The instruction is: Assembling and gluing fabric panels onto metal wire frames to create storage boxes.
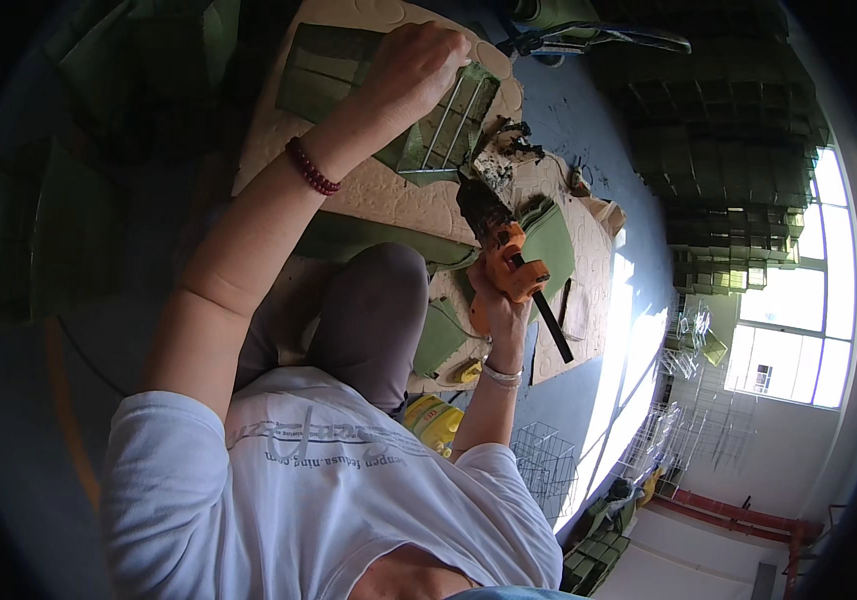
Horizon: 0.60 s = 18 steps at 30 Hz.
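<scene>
Right hand [502, 305] clamped round orange glue gun [509, 252], nozzle near wire frame [456, 122]. Left hand [419, 68] curled by frame's upper end; whether gripping, cannot tell. Frame lies on green panel [321, 72]; looks part-done, panel's left stretch unfolded. Loose green sheets [553, 245] beside, apparently unworked.

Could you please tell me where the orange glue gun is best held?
Probably by its handle, coming from the near side, as the right hand does now: the handle juts toward the person, while the blackened front end points away and the black stick sticks out behind.
</scene>
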Each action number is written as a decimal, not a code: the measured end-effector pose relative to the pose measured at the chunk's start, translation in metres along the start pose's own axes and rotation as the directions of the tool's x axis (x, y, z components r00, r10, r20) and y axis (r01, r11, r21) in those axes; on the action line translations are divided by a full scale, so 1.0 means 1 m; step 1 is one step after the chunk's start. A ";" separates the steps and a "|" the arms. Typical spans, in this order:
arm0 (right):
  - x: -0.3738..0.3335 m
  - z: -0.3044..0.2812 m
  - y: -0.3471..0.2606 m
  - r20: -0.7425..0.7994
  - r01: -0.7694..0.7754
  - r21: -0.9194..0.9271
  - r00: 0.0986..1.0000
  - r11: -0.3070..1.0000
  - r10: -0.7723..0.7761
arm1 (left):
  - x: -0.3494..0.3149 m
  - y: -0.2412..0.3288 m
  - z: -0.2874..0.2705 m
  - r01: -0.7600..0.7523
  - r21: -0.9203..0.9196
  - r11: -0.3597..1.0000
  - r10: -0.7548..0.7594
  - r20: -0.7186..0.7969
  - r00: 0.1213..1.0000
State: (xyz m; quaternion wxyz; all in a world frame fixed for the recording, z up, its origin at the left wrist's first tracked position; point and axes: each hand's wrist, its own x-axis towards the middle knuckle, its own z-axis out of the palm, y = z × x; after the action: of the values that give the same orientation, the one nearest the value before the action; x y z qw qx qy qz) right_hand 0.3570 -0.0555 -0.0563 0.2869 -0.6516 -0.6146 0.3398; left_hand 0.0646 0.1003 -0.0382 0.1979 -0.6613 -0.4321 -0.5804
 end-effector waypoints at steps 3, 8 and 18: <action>0.003 -0.001 0.018 0.066 -0.092 0.348 0.995 0.933 0.073 | 0.002 0.005 -0.007 0.015 -0.036 0.999 -0.016 -0.009 1.000; -0.006 0.005 -0.009 0.029 -0.108 0.141 0.994 0.984 0.105 | -0.001 0.007 -0.019 0.181 -0.017 0.983 -0.178 0.117 0.977; -0.017 0.012 -0.019 0.048 -0.057 0.238 0.998 0.969 0.047 | 0.001 0.016 -0.038 0.256 0.014 0.966 -0.255 0.173 0.951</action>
State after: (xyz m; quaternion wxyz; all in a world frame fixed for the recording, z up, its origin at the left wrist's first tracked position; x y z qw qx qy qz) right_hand 0.3361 -0.0717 -0.0471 0.3414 -0.6209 -0.5576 0.4324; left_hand 0.0545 0.0631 -0.0246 0.0798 -0.6488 -0.5270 -0.5431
